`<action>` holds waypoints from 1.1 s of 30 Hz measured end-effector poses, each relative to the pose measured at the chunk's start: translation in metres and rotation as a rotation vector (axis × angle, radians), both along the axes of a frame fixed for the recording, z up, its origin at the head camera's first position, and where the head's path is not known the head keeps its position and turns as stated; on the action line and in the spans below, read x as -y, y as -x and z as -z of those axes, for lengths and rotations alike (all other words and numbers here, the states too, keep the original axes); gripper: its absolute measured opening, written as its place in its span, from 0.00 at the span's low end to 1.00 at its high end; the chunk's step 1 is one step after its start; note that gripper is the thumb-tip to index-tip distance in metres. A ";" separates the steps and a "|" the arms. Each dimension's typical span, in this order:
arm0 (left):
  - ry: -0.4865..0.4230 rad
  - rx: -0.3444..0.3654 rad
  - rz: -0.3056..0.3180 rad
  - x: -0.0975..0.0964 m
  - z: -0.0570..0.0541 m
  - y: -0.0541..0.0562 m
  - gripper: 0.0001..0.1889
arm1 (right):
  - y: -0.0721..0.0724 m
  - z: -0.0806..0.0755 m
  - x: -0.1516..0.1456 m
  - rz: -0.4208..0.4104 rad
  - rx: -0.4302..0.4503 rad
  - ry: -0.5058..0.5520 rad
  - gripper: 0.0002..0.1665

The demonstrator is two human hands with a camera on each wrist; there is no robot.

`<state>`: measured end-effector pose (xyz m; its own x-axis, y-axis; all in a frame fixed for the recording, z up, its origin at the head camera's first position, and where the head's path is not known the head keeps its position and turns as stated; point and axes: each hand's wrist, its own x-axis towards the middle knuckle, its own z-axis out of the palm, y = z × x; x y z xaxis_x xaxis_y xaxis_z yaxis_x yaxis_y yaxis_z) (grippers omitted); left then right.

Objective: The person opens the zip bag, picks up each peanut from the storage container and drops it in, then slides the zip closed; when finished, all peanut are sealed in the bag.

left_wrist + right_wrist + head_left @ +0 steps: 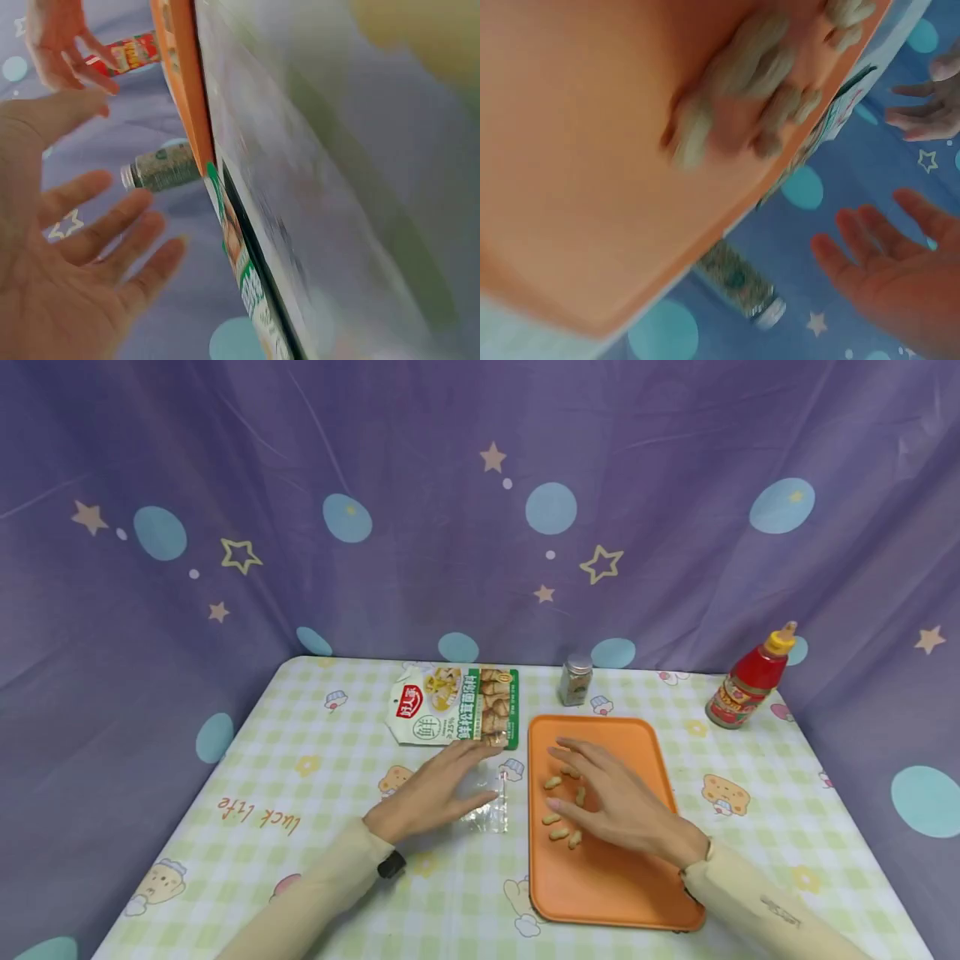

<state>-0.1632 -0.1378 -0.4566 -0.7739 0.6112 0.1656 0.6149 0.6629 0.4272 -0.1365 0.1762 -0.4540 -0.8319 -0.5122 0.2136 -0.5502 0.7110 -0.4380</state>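
Above a clear plastic bag [491, 806] hovers my left hand [435, 789], fingers spread and holding nothing. My right hand [618, 797] is over an orange tray [622, 893], its fingers apart with nothing between them. Several peanuts in their shells [558, 834] lie on the tray's left part, close to the right fingers; they look large in the right wrist view, where the peanuts [739, 64] are blurred. Part of the bag is hidden under the left hand. Both palms face each other across the tray's left edge.
A green and white food packet [450, 706] lies flat behind the left hand. A small spice jar [575, 681] stands behind the tray. At the right back is a red sauce bottle [750, 681] with a yellow cap. A checked cloth [300, 843] covers the table.
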 end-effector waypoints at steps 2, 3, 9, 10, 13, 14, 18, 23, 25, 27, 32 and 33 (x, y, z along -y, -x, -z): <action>-0.004 0.052 -0.025 -0.003 0.001 0.000 0.32 | 0.000 0.002 0.005 0.008 0.043 0.073 0.39; 0.000 0.075 -0.037 -0.005 0.002 0.000 0.31 | 0.000 0.003 0.008 0.006 0.057 0.116 0.37; 0.044 0.167 -0.078 -0.014 0.007 0.004 0.33 | 0.001 0.008 0.024 -0.005 0.196 0.318 0.26; 0.052 0.172 -0.080 -0.015 0.007 0.005 0.34 | 0.001 0.010 0.027 0.003 0.236 0.339 0.25; 0.074 0.171 -0.081 -0.018 0.009 0.007 0.35 | 0.000 0.013 0.037 0.024 0.345 0.387 0.23; 0.081 0.167 -0.082 -0.019 0.010 0.008 0.35 | 0.000 0.015 0.041 0.026 0.369 0.397 0.22; 0.096 0.150 -0.089 -0.021 0.013 0.011 0.34 | -0.001 0.020 0.055 0.041 0.431 0.415 0.20; 0.098 0.154 -0.117 -0.024 0.016 0.013 0.33 | 0.001 0.023 0.068 0.092 0.458 0.396 0.20; 0.096 0.166 -0.130 -0.025 0.017 0.014 0.33 | 0.003 0.023 0.072 0.111 0.468 0.395 0.21; 0.089 0.177 -0.143 -0.025 0.017 0.015 0.33 | 0.006 0.022 0.077 0.131 0.485 0.393 0.22; 0.058 0.168 -0.143 -0.024 0.020 0.014 0.30 | 0.013 0.018 0.086 0.177 0.527 0.360 0.28; 0.049 0.164 -0.141 -0.024 0.020 0.014 0.30 | 0.014 0.017 0.087 0.188 0.535 0.352 0.28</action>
<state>-0.1775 -0.1142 -0.4768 -0.8667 0.4988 0.0031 0.4390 0.7599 0.4795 -0.1505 0.0889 -0.4711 -0.9380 -0.3231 -0.1253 -0.0731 0.5381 -0.8397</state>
